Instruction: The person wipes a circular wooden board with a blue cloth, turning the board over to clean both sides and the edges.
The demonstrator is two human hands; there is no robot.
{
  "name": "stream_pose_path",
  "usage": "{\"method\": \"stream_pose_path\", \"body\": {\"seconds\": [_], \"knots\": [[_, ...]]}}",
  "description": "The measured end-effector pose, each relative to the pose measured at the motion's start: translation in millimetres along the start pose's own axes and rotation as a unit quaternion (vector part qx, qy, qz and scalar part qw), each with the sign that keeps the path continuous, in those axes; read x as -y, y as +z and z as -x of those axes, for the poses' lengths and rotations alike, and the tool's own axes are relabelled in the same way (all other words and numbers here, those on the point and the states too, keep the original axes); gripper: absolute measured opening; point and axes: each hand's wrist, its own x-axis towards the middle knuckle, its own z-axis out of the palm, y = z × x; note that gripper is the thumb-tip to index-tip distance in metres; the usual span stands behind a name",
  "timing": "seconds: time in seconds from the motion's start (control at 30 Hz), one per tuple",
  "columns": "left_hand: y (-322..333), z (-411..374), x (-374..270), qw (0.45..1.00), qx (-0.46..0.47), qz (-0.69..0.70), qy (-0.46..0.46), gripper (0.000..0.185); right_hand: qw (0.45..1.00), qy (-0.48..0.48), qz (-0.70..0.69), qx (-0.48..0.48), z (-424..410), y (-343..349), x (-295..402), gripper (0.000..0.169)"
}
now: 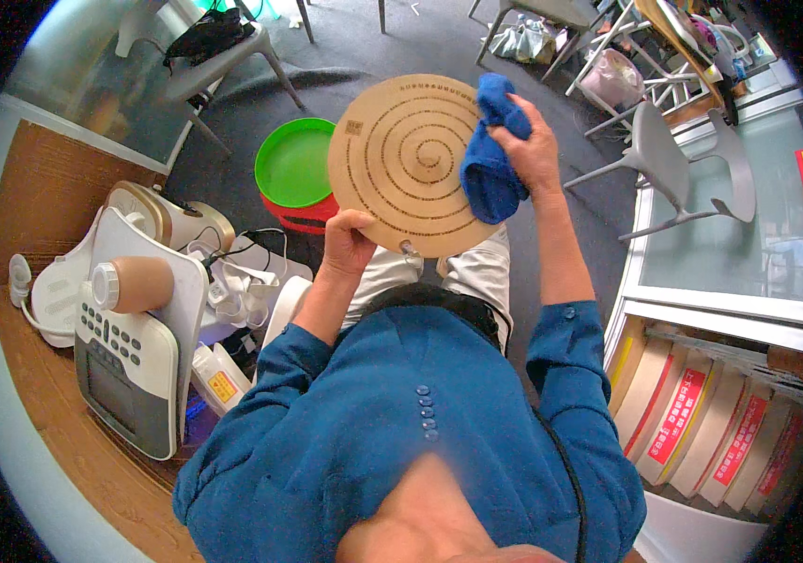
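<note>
A round tan board (415,165) with a spiral of small printed characters is held up in front of me, above my knees. My left hand (352,243) grips its lower left edge, thumb on the face. A small clear knob or hook (408,248) sits at the board's bottom edge. In my right hand (531,144) is a bunched blue cloth (493,169), which lies against the board's right edge. The fingers behind the board are hidden.
Beyond the board's left side are a green basin (294,163) and a red one (299,214). Left stands a cluttered surface with a device with buttons (123,373) and a brown jar (144,283). Grey chairs (669,165) stand around; steps (697,422) lie at lower right.
</note>
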Motion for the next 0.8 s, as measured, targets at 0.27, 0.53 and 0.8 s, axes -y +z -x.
{"method": "stream_pose_path", "body": {"seconds": [0.27, 0.53, 0.8], "knots": [[24.8, -2.9, 21.0, 0.994, -0.068, -0.070, 0.055, 0.059, 0.961, -0.231, 0.081, 0.130, 52.9, 63.2, 82.2, 0.063], [56.7, 12.0, 18.1, 0.792, 0.111, -0.566, 0.200, 0.061, 0.843, 0.268, -0.445, -0.140, 9.1, 35.0, -3.1, 0.053], [85.7, 1.5, 20.7, 0.385, 0.284, -0.839, 0.260, 0.069, 0.753, 0.130, -0.613, 0.201, 43.0, -46.5, -46.9, 0.052]]}}
